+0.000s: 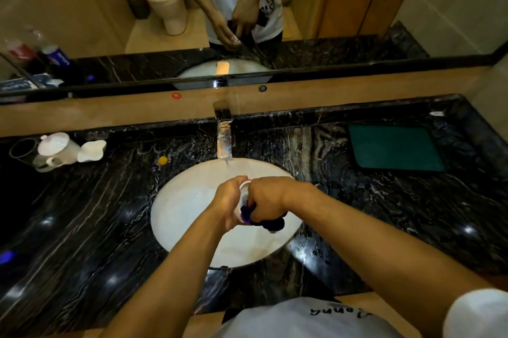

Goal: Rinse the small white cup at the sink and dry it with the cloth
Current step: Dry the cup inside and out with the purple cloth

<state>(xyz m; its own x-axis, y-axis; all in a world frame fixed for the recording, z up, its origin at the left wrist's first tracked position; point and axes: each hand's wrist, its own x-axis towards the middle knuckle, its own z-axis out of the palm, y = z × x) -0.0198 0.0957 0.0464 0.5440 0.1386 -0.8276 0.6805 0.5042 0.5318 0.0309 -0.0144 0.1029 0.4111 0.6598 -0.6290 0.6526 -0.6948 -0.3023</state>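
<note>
Both hands (248,201) over sink (178,216), cup (243,194) tilted, cloth (264,219) bunched beneath

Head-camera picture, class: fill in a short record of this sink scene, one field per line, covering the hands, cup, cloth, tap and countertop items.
left hand: grip closed round small white ceramic cup
right hand: presses dark purple cloth against the cup
position: both over round white basin
chrome tap: water runs
left countertop: white lidded teapot, small yellow object
right countertop: green rectangular mat
</note>
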